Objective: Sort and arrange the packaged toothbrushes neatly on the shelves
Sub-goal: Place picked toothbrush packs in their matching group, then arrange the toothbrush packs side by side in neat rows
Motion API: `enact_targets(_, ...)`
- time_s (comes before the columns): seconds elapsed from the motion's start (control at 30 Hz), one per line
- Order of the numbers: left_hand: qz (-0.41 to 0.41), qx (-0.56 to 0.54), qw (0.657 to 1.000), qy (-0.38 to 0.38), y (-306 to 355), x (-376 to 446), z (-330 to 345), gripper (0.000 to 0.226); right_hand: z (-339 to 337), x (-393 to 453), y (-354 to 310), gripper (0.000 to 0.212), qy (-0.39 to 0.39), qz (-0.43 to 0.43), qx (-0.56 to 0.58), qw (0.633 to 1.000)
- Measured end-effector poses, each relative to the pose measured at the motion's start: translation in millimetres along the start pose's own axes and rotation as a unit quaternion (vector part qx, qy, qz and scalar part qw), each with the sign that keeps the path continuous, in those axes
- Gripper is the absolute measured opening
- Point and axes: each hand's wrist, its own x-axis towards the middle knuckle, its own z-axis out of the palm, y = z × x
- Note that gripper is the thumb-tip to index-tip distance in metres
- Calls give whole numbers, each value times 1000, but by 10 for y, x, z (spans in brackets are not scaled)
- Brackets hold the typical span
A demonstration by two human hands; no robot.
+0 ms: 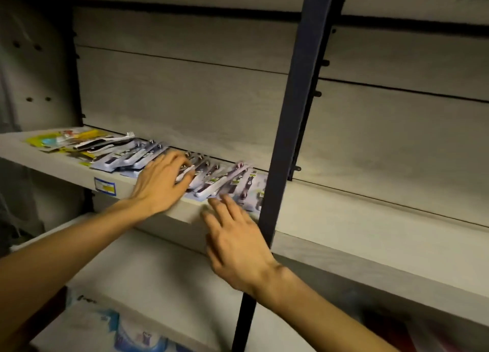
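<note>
A row of overlapping packaged toothbrushes (227,178) lies flat along the grey shelf (344,209), slanting from back left to front right. Yellow-green packs (53,140) sit at the row's left end. My left hand (161,182) rests on the middle packs, its fingers curled over a white toothbrush handle (185,173). My right hand (235,243) hovers in front of the shelf edge with straight, spread fingers, its fingertips just at the nearest packs and holding nothing.
A dark metal upright (291,129) crosses the view just right of the packs. A blue-and-yellow price label (105,186) is stuck on the shelf's front edge. The lower shelf holds blue and white packages (137,335).
</note>
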Motion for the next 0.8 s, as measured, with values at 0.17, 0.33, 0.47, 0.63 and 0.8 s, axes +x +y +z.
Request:
enact_targets(0.17,84,-5,994,-65,-382,147,135,44,114,682,70,45,-40,200,59,977)
enact_targets(0.33,85,-65,991,-76,-490,139,389,53,294,1088,245,54,-91,290,81,949)
enact_targets(0.47,109,-74,986,-106,-537,198,432,56,285,1147,228,61,-88,328,90,936)
enact_targets(0.63,139,-84,981,-102,-564,197,421,58,246,1092,236,53,-70,366,104,922)
enact_targets(0.8,164,-92,975,-116,-557,244,407,63,165,1040,355,39,-84,383,88,916)
